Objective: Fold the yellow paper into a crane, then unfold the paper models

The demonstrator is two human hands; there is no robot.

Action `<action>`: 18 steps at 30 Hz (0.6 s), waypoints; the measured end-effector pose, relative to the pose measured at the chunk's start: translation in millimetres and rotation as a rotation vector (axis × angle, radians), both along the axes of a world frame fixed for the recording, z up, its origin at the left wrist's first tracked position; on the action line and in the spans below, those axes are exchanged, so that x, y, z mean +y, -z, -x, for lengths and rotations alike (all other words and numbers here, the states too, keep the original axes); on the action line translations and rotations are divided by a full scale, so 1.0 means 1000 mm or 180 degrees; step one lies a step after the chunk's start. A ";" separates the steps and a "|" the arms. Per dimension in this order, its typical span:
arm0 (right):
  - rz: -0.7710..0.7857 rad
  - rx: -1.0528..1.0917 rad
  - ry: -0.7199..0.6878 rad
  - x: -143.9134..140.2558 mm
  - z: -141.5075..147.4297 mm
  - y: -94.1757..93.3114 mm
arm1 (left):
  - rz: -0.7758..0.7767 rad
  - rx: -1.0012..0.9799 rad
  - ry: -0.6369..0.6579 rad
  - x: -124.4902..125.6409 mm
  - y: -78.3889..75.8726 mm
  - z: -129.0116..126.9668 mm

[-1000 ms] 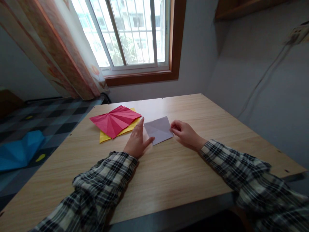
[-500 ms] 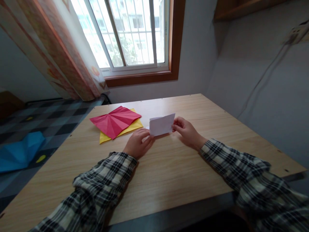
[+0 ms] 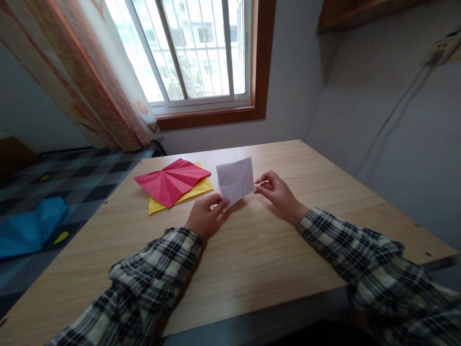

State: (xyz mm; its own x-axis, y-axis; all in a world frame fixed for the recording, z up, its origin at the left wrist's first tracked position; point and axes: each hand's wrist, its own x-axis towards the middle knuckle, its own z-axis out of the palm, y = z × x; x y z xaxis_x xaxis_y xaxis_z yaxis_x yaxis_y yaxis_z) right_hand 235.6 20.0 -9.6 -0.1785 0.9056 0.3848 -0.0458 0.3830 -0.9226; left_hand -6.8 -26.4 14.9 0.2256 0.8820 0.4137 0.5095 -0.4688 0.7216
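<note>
A folded white sheet of paper stands tilted up over the middle of the table, with crease lines across its face. My left hand pinches its lower left corner between thumb and fingers. At its right edge, my right hand has thumb and fingertips closed on the paper's side. Just left of the white paper lies a creased red sheet of paper, fanned with fold lines. It partly covers a yellow sheet of paper.
The wooden table reaches back toward the window wall. On a checked cloth to the left lies a blue folded paper. A curtain hangs behind it. A cable runs down the right wall.
The white paper has turned from a low, wide shape to a taller, squarer one showing creases. My left hand has shifted slightly, its thumb now on the front. The red and yellow papers stay put.
</note>
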 end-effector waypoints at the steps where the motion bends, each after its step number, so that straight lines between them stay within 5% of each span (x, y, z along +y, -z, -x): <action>1: -0.0055 -0.0050 -0.0001 0.000 0.000 -0.001 | 0.0137 -0.0203 -0.0008 0.001 -0.001 0.000; 10: -0.0346 -0.0535 -0.0045 -0.009 0.000 -0.006 | 0.1344 -0.2793 -0.0148 0.012 -0.006 -0.002; 18: -0.0180 -0.0638 -0.0432 -0.007 0.000 -0.002 | 0.1481 -0.3005 -0.0154 0.017 0.005 -0.001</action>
